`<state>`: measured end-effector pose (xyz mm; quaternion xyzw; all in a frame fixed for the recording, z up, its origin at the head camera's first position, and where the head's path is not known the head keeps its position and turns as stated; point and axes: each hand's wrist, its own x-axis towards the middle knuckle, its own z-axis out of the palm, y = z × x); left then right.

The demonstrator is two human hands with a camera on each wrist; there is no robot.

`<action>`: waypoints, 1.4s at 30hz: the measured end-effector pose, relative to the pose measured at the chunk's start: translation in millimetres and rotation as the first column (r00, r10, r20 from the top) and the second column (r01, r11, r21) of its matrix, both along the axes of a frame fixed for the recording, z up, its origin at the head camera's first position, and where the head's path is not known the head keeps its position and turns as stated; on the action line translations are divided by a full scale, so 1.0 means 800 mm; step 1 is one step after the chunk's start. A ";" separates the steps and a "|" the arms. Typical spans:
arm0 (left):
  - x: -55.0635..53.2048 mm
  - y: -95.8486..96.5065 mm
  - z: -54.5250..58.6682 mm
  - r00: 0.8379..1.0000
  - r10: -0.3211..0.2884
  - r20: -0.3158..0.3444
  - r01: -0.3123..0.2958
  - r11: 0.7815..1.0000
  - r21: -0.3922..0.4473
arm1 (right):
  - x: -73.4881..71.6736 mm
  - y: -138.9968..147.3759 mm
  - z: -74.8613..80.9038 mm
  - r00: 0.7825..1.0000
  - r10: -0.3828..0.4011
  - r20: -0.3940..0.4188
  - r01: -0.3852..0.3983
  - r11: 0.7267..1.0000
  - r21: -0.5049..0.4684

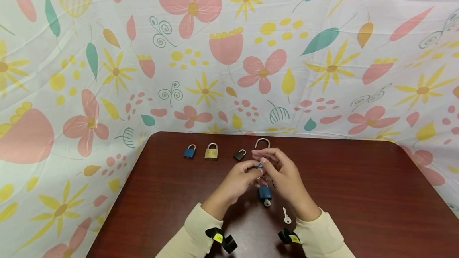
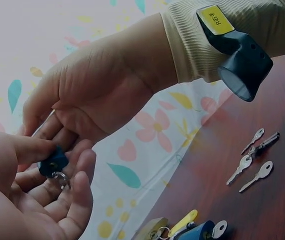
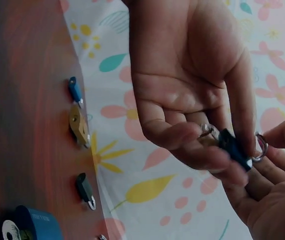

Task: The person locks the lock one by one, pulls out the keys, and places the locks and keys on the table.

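Cream ribbed sleeves (image 1: 320,235) overhang a red-brown table (image 1: 351,182); left hand (image 1: 234,186) pinches a small blue padlock (image 2: 54,162) between fingers, right hand (image 1: 286,179) pinches its silver shackle (image 3: 266,147).

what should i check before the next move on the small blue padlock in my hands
1. Left hand gripping small blue padlock: ok, thumb and fingers hold its body.
2. Right hand at the shackle: ok, fingertips there.
3. Shackle locked or released: cannot tell.
4. Key seated in it: cannot tell; a metal ring hangs there.
5. Loose keys apart from the padlocks: ok.
6. Larger blue padlock out of hand: ok, on the table.
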<state>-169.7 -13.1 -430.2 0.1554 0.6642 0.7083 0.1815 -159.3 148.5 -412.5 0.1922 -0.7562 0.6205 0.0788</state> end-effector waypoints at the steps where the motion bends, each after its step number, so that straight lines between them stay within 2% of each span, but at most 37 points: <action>1: 0.000 0.001 0.000 1.000 0.009 -0.011 -0.009 1.000 -0.004 | 0.000 -0.001 -0.001 1.000 -0.006 -0.006 0.006 1.000 0.006; 4: 0.001 0.004 -0.002 0.998 0.040 -0.042 -0.040 0.999 -0.016 | 0.001 -0.005 -0.002 0.999 -0.034 -0.031 0.035 0.999 0.039; 8: 0.001 0.005 -0.003 0.999 0.050 -0.021 -0.049 0.999 0.008 | 0.002 -0.008 -0.003 0.997 -0.051 -0.052 0.055 0.997 0.061; 17: 0.000 -0.001 0.002 0.999 -0.028 0.017 0.027 0.997 0.071 | 0.005 -0.001 0.003 0.998 0.064 -0.005 -0.065 0.996 -0.058; 24: 0.000 -0.001 0.004 0.998 -0.059 0.035 0.053 0.987 0.151 | 0.006 0.002 0.010 1.000 0.023 -0.018 -0.024 0.998 -0.054; 28: 0.001 -0.001 0.005 0.998 -0.070 0.006 0.067 0.978 0.199 | 0.008 0.002 0.011 0.999 0.049 0.003 -0.048 0.993 -0.110; 31: 0.004 -0.001 0.009 0.997 -0.064 -0.042 0.071 0.976 0.207 | 0.010 0.001 0.012 0.997 0.075 0.024 -0.070 0.986 -0.154; 36: 0.010 -0.001 0.015 0.992 -0.006 -0.126 0.031 0.979 0.202 | 0.015 -0.001 0.016 0.996 0.082 0.018 -0.078 0.984 -0.161; 42: 0.012 0.000 0.019 0.984 0.056 -0.167 -0.019 0.976 0.217 | 0.017 -0.008 0.012 0.997 0.070 -0.011 -0.071 0.981 -0.182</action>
